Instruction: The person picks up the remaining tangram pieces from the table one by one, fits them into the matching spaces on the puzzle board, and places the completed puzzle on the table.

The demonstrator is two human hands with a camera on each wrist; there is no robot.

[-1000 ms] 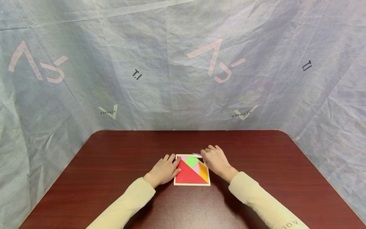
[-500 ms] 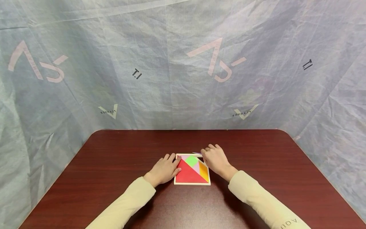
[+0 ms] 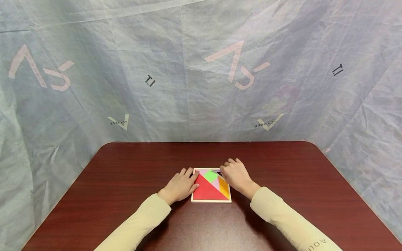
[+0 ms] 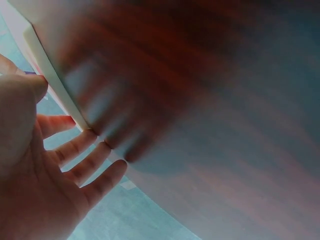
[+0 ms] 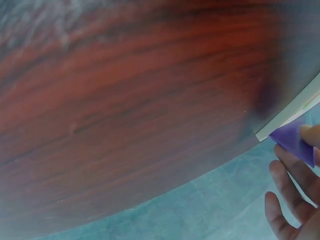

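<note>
A square tangram tray [image 3: 211,201] with a white rim lies flat on the table. In it are a red area [image 3: 205,191], a green piece [image 3: 210,176], an orange piece [image 3: 223,189] and pink pieces [image 3: 216,184]. My left hand [image 3: 178,187] rests at the tray's left side, fingers extended against the rim [image 4: 55,75] in the left wrist view. At the far right corner, my right hand [image 3: 236,176] pinches a purple triangular tangram piece [image 5: 292,142] between thumb and finger. A dark gap shows beside that piece; the hand hides part of the corner.
The dark red wooden table [image 3: 141,160] has rounded far corners. Grey fabric sheeting [image 3: 188,104] with printed letters hangs behind it and on both sides.
The purple piece has shifted slightly from beyond the tray's far rim to over its far right corner, with my right hand moving a little. My left hand has stayed put.
</note>
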